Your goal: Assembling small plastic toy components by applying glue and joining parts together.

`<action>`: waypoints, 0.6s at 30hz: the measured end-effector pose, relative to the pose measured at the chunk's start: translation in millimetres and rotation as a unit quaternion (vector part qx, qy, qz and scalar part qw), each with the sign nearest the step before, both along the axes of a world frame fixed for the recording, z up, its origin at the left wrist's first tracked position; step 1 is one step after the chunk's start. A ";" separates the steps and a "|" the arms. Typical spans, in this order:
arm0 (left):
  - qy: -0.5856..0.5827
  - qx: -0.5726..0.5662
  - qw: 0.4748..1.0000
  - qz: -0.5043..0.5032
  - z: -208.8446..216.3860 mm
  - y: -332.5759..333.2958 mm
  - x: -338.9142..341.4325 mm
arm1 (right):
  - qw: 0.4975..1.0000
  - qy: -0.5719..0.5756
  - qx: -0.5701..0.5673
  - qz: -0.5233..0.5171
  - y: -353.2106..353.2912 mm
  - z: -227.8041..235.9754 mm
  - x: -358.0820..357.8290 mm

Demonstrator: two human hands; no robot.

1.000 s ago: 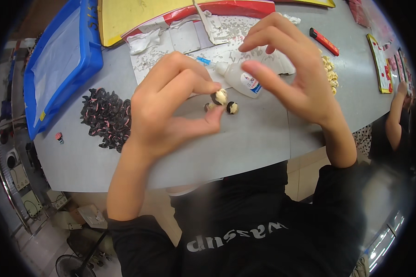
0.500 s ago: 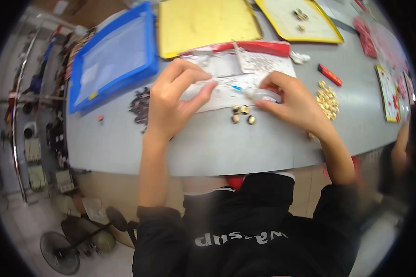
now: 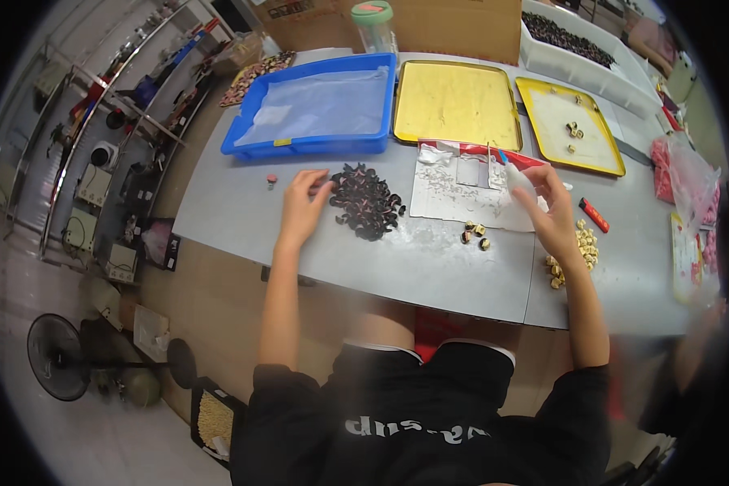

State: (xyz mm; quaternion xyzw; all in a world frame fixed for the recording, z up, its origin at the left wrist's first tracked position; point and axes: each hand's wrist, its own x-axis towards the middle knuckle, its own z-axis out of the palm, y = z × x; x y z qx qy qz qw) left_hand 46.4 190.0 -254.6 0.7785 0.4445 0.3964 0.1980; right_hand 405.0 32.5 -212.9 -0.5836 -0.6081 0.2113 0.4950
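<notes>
My right hand [image 3: 547, 204] is closed around a small white glue bottle [image 3: 517, 178] whose thin blue nozzle points up and away. The bottle is above a white card sheet [image 3: 437, 204] littered with small dark bits. My left hand [image 3: 302, 206] reaches the left edge of a pile of small black-and-pink curved pieces [image 3: 366, 202]. Its thumb and fingers are apart, with nothing visible between them. Several small cream-and-black assembled pieces [image 3: 475, 235] sit by the card's near edge. Cream-gold pieces [image 3: 585, 249] lie heaped beside my right wrist, partly hidden by it.
A blue tray [image 3: 251, 144] with a white liner, a yellow tray [image 3: 458, 104] and a yellow-rimmed tray [image 3: 559, 121] with a few pieces stand behind. A red lighter [image 3: 594, 215] lies at the right. Far back are a lidded jar [image 3: 374, 31] and a white bin [image 3: 591, 73].
My left hand has moved from over the card leftward to the dark pile. My right hand has raised the glue bottle and turned its nozzle upward. The view has shifted, showing more background.
</notes>
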 end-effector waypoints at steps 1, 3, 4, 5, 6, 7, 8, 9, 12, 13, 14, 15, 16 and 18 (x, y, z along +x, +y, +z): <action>-0.002 -0.010 1.000 -0.015 -3.7 3.1 1.0 | 1.000 0.022 0.014 0.008 1.4 -0.9 1.5; 0.005 -0.004 1.000 -0.008 -1.1 2.8 10.4 | 0.999 0.036 0.023 0.010 1.4 -5.0 4.9; 0.019 0.002 1.000 0.001 -0.1 1.6 14.6 | 0.997 0.067 0.024 0.015 1.9 -7.9 5.2; 0.014 0.022 1.000 0.008 0.1 1.3 13.4 | 0.994 0.101 0.026 0.023 3.9 -10.8 4.0; 0.010 0.021 1.000 0.008 -1.3 0.0 12.3 | 0.995 0.096 0.025 0.023 4.6 -12.6 3.5; 0.007 0.031 0.999 0.016 -3.5 -1.6 11.6 | 0.994 0.100 0.028 0.030 4.8 -13.9 3.2; 0.006 0.042 0.999 0.024 -2.9 -2.2 10.2 | 0.993 0.105 0.033 0.037 6.2 -15.0 1.5; 0.003 0.042 0.999 0.024 -3.0 -3.1 10.3 | 0.993 0.103 0.033 0.037 6.7 -15.8 0.7; -0.045 0.038 0.998 0.030 -1.6 -5.2 13.1 | 0.993 0.100 0.043 0.038 7.0 -20.0 3.6; -0.072 0.027 0.996 0.035 -0.5 -5.1 13.5 | 0.991 0.116 0.051 0.040 7.7 -22.5 5.6; -0.097 0.015 0.994 0.041 -1.0 -5.3 14.1 | 0.989 0.132 0.059 0.043 8.4 -24.9 7.2; -0.098 0.013 0.994 0.039 -1.9 -4.0 13.6 | 0.989 0.131 0.057 0.041 9.9 -26.3 8.3; -0.104 0.008 0.994 0.044 -2.4 -1.9 12.1 | 0.989 0.127 0.071 0.039 11.9 -27.4 9.7; -0.107 -0.003 0.993 0.045 -1.2 -3.6 11.7 | 0.988 0.126 0.080 0.033 11.9 -28.3 8.4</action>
